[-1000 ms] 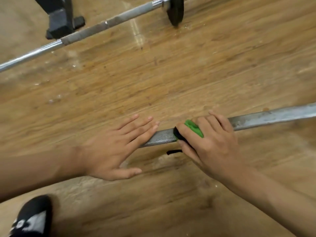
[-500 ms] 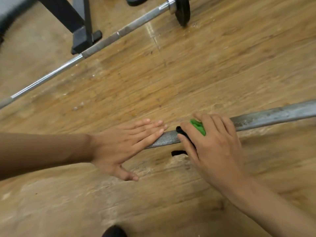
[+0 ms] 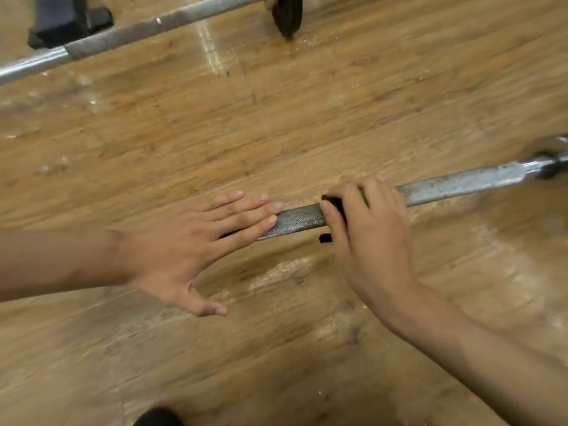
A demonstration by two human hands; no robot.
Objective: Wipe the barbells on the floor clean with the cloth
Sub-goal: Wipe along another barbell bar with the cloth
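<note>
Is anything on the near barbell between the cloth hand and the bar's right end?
Nothing visible: the near barbell lies bare from the right hand, which grips the cloth, to its collar. The left hand rests flat on the opposite stretch.

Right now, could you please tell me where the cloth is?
In the head view the cloth sits right of centre, wrapped on the near barbell under the gripping right hand, just right of the flat left hand.
</note>
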